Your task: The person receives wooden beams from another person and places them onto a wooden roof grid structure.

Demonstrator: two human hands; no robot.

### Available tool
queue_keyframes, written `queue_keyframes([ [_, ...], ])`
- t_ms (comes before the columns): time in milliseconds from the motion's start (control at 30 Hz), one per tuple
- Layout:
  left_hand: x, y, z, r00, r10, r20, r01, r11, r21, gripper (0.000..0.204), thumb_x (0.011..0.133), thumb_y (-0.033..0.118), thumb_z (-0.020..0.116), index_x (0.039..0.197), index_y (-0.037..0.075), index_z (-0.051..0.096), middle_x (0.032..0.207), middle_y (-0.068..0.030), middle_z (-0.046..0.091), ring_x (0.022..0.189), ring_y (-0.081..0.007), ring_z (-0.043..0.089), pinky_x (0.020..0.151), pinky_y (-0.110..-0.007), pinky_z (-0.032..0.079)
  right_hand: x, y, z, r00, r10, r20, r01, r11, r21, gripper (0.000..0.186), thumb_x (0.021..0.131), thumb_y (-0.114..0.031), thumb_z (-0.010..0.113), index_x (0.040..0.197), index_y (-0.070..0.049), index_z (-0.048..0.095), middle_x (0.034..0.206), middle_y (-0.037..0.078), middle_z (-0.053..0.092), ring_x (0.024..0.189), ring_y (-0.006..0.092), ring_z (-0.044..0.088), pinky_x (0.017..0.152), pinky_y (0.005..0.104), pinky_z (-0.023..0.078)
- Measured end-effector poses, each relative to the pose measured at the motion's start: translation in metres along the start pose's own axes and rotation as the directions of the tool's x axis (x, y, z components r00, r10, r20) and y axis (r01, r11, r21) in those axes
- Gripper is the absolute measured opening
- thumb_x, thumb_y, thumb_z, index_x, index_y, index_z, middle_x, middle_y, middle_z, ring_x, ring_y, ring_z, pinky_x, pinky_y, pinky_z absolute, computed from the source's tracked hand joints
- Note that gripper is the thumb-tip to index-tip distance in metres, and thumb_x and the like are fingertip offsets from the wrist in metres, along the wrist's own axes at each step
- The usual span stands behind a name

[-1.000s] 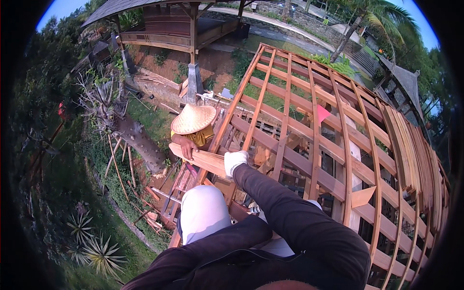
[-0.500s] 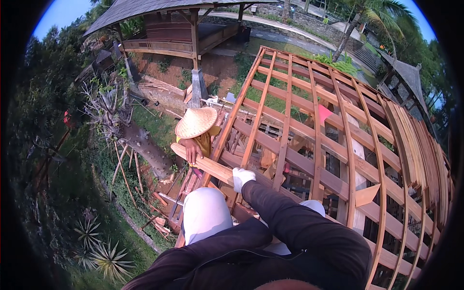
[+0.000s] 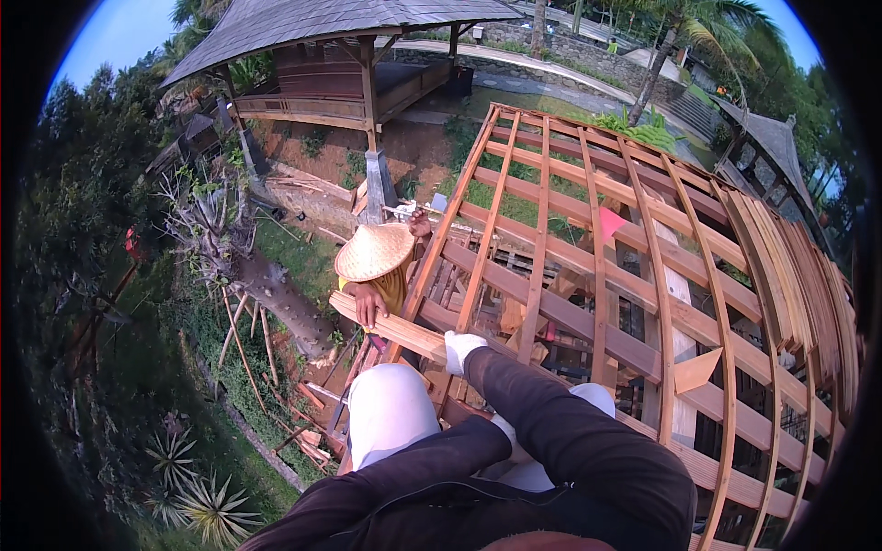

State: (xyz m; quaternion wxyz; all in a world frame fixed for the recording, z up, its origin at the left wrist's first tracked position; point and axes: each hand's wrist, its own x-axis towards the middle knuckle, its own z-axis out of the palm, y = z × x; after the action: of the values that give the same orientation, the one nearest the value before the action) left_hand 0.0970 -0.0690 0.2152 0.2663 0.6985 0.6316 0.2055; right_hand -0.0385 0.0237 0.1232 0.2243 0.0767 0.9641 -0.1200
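Note:
My right hand (image 3: 462, 352), in a white glove, is closed around the near end of a small bundle of wooden battens (image 3: 404, 334). The battens slant from the roof frame's left edge toward a co-worker in a woven conical hat (image 3: 374, 253) and yellow shirt. One of the co-worker's hands (image 3: 369, 303) rests over their far end; the other hand (image 3: 420, 223) is raised beside a rafter. My left hand (image 3: 508, 433) lies close to my lap, mostly covered by my right forearm; its fingers are hidden.
An open grid of rafters and battens (image 3: 542, 294) spreads ahead and right, with gaps between. More long boards (image 3: 772, 266) are stacked on its right side. A cut board piece (image 3: 698, 370) lies on the grid. Left and below are a bare trunk (image 3: 285, 303) and sloping ground.
The co-worker's other hand has come up beside the hat, next to the rafter. My right hand keeps its hold on the battens, and the view has shifted slightly.

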Motion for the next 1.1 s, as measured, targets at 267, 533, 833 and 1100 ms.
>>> queue_keyframes([
  [267,0.025,-0.028,-0.031,0.911,-0.317,0.264,0.332,0.943,-0.013,0.05,0.102,0.035,0.051,0.139,0.008,0.069,0.137,-0.0226,0.071,0.13,-0.0381,0.067,0.115,-0.048,0.048,-0.058,0.04,-0.048,0.989,-0.14,0.041,0.144,0.979,-0.145,0.046,0.091,-0.024,0.067,0.126,0.006,0.061,0.115,0.029,0.075,0.11,0.0451,0.074,0.094,0.0508,0.059],
  [533,0.04,-0.06,-0.038,0.73,-0.678,-0.089,0.668,0.735,-0.12,0.05,0.089,0.038,0.063,0.126,0.006,0.071,0.13,-0.0236,0.073,0.123,-0.037,0.07,0.106,-0.049,0.053,-0.162,0.131,-0.067,0.993,-0.071,0.09,0.089,0.971,-0.224,0.066,0.076,-0.041,0.086,0.124,-0.004,0.059,0.106,0.024,0.076,0.103,0.0429,0.075,0.089,0.0505,0.06],
  [833,0.053,-0.073,0.0,0.696,-0.589,-0.411,0.681,0.723,0.118,0.084,0.077,0.049,0.084,0.146,0.012,0.053,0.143,-0.0151,0.06,0.145,-0.0373,0.048,0.124,-0.059,0.028,-0.204,0.186,-0.071,0.999,0.015,-0.053,-0.028,0.964,-0.264,0.05,0.078,-0.029,0.079,0.12,-0.008,0.062,0.105,0.021,0.076,0.104,0.0412,0.074,0.089,0.0504,0.059],
  [1100,0.069,-0.11,0.009,0.716,-0.636,-0.287,0.688,0.713,0.137,0.082,0.073,0.052,0.088,0.139,0.014,0.057,0.136,-0.0147,0.061,0.14,-0.0322,0.052,0.123,-0.058,0.025,-0.19,0.165,-0.081,0.996,0.062,0.067,-0.027,0.905,-0.424,0.056,0.076,-0.036,0.081,0.121,-0.007,0.066,0.113,0.019,0.077,0.104,0.0379,0.076,0.091,0.05,0.059],
])
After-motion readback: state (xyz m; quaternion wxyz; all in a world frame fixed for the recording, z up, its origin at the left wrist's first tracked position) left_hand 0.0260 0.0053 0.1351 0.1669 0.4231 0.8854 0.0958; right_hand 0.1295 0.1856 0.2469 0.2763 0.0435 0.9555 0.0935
